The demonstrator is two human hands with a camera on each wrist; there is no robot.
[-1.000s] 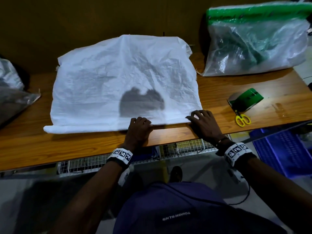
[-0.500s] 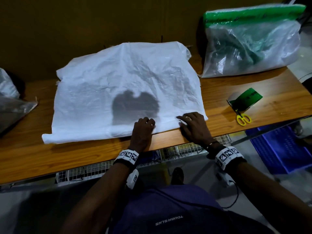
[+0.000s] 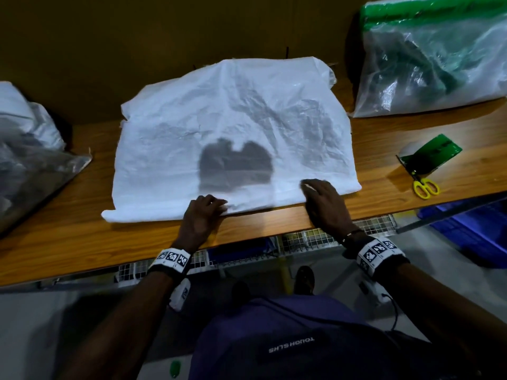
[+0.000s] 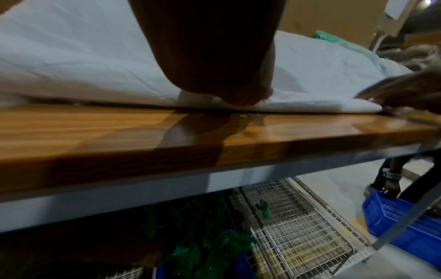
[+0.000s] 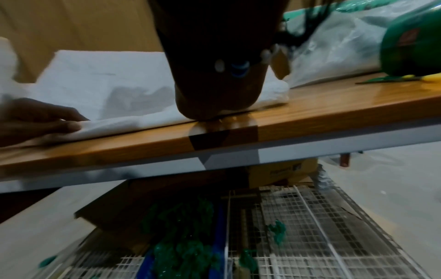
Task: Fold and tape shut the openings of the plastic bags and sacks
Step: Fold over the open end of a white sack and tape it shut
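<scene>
Both hands have slid up onto the near folded edge of the white sack (image 3: 233,127), which lies flat on the tabletop (image 3: 68,242). Left hand (image 3: 201,218) and right hand (image 3: 325,202) press it with flat fingers, gripping nothing.

table front strip: bare wood on the table (image 3: 68,242) along the near edge, left of the left hand (image 3: 200,218); open for a pass
centre: white sack (image 3: 233,127) covers most of the middle, back edge up against the brown wall (image 3: 137,37)
near edge of sack: both hands on it, right hand (image 3: 323,204) nearer the right corner; gap between them is sack only
left end: grey plastic bag (image 3: 30,160) blocks it, bare wood between it and the sack
right rear: clear bag with green top (image 3: 433,58) fills the corner
right front: green tape piece (image 3: 428,157) and yellow scissors (image 3: 425,186) lie there, bare wood around them
</scene>
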